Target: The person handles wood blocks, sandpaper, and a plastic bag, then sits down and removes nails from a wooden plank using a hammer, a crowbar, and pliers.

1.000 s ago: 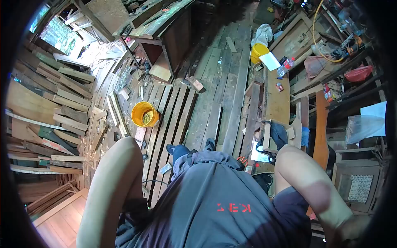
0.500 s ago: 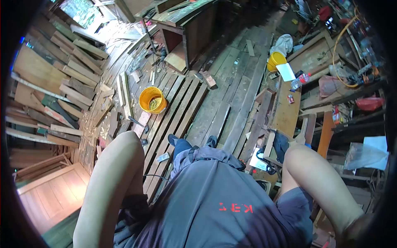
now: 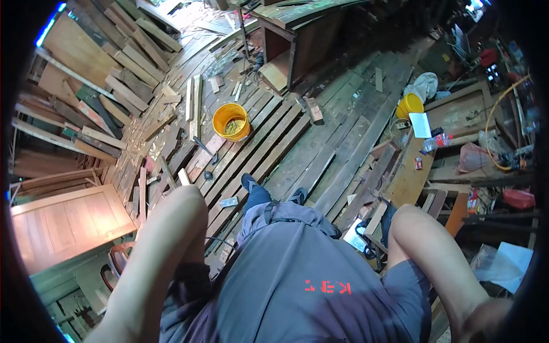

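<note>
Both my arms are raised with the elbows bent forward. My left forearm [image 3: 154, 257] runs off the bottom edge, and the hand is outside the view. On the other side my right forearm [image 3: 452, 260] reaches the lower right corner. A shadowed wrist or part of my right hand [image 3: 492, 323] shows there, its fingers hidden. Nothing held is visible at either arm. Between them is my dark grey shirt [image 3: 286, 274] with red lettering. Beyond my left elbow stands a yellow bucket [image 3: 231, 137] with yellowish pieces inside. A dark long-handled tool, perhaps a hammer [image 3: 206, 150], lies beside it.
Underfoot are wooden slats [image 3: 251, 148]. Boards [image 3: 131, 63] lean at the left, above a wooden panel door [image 3: 71, 223]. A wooden cabinet [image 3: 291, 57] stands ahead. At right a second yellow bucket [image 3: 409, 106], a bottle [image 3: 437, 142] and a cluttered bench [image 3: 403, 177] appear.
My view has turned left and tilted slightly lower, so the bucket and floor sit farther right and higher. More of the panel door shows. Both arms stay raised.
</note>
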A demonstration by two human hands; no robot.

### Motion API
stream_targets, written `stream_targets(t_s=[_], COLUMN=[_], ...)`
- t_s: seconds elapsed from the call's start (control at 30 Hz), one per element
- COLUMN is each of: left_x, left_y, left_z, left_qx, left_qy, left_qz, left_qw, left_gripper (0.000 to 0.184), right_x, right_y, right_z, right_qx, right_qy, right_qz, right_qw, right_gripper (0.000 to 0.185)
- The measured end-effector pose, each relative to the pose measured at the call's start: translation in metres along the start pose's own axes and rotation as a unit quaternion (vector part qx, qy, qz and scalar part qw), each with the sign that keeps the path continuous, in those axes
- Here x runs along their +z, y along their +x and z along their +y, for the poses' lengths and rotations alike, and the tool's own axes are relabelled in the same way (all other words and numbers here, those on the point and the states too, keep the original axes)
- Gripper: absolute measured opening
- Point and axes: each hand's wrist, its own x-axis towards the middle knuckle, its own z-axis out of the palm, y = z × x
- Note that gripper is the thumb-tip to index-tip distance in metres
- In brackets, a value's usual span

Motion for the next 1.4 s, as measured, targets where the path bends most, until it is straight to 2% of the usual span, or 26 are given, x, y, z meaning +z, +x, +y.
stream_targets(t_s=[0.03,0.07,0.1,0.17,0.2,0.23,0.27,0.3,0.33,0.37,0.4,0.5,0.6,0.73,0.83,0.9,0.97,1.0,1.1,1.13,1.27,1.37,1.4], left_x=[-0.010,-0.008,-0.004,0.005,0.000,0.000,0.011,0.016,0.019,0.015,0.018,0.026,0.020,0.008,-0.003,-0.008,-0.013,-0.015,-0.020,-0.021,-0.029,-0.031,-0.032], left_y=[-0.016,-0.044,-0.065,-0.105,-0.124,-0.133,-0.137,-0.134,-0.139,-0.131,-0.130,-0.137,-0.142,-0.154,-0.156,-0.158,-0.163,-0.163,-0.166,-0.167,-0.166,-0.167,-0.168], left_z=[0.014,-0.007,-0.019,-0.045,-0.045,-0.048,-0.056,-0.055,-0.066,-0.067,-0.070,-0.075,-0.069,-0.058,-0.051,-0.044,-0.039,-0.035,-0.026,-0.025,-0.017,-0.013,-0.012], left_qx=[-0.044,0.083,-0.006,-0.175,-0.287,-0.344,-0.361,-0.397,-0.350,-0.384,-0.387,-0.400,-0.441,-0.499,-0.531,-0.541,-0.518,-0.522,-0.524,-0.522,-0.527,-0.530,-0.531], left_qy=[-0.036,0.220,0.197,0.109,0.036,0.021,0.011,-0.007,-0.039,-0.092,-0.102,-0.107,-0.098,-0.090,-0.059,-0.045,-0.022,-0.020,-0.017,-0.008,0.030,0.046,0.053], left_qz=[0.017,0.130,0.198,0.337,0.334,0.347,0.350,0.298,0.230,0.158,0.117,0.110,0.106,0.106,0.131,0.155,0.170,0.188,0.227,0.241,0.267,0.275,0.279], left_qw=[0.998,0.963,0.960,0.919,0.897,0.872,0.864,0.868,0.907,0.905,0.909,0.904,0.886,0.855,0.835,0.826,0.838,0.831,0.821,0.818,0.807,0.801,0.798], left_gripper=[0.011,0.013,0.013,0.020,0.023,0.021,0.022,0.024,0.022,0.022,0.023,0.020,0.017,0.017,0.013,0.015,0.017,0.017,0.018,0.019,0.020,0.020,0.020], right_x=[-0.012,-0.026,-0.030,-0.031,-0.031,-0.026,-0.016,-0.005,0.014,0.033,0.041,0.061,0.068,0.065,0.065,0.062,0.059,0.059,0.065,0.065,0.063,0.040,0.042], right_y=[-0.004,-0.008,-0.028,-0.069,-0.080,-0.077,-0.065,-0.050,-0.043,-0.038,-0.034,-0.033,-0.037,-0.044,-0.041,-0.041,-0.039,-0.039,-0.034,-0.038,-0.037,-0.036,-0.035], right_z=[0.003,0.004,0.013,0.040,0.048,0.054,0.056,0.054,0.058,0.063,0.062,0.067,0.061,0.059,0.067,0.067,0.065,0.061,0.045,0.049,0.046,0.044,0.049], right_qx=[0.068,0.134,0.170,0.236,0.235,0.223,0.187,0.152,0.108,0.056,0.057,0.047,0.108,0.148,0.181,0.167,0.167,0.148,0.208,0.192,0.191,0.105,0.071], right_qy=[-0.010,-0.024,-0.002,0.048,0.043,0.161,0.134,0.107,0.163,0.217,0.226,0.309,0.322,0.475,0.689,0.717,0.745,0.714,0.544,0.497,0.411,0.318,0.352], right_qz=[-0.035,-0.071,-0.048,0.001,0.025,-0.005,-0.051,-0.098,-0.070,-0.040,-0.030,-0.002,0.028,-0.023,-0.048,-0.040,-0.030,-0.020,0.107,0.109,0.128,0.068,0.048], right_qw=[0.997,0.988,0.984,0.971,0.971,0.961,0.972,0.978,0.978,0.974,0.972,0.950,0.940,0.867,0.700,0.676,0.645,0.684,0.806,0.839,0.882,0.940,0.932], right_gripper=[0.016,0.018,0.022,0.031,0.033,0.028,0.025,0.034,0.027,0.022,0.020,0.023,0.023,0.022,0.017,0.016,0.016,0.015,0.013,0.005,0.004,0.020,0.039])
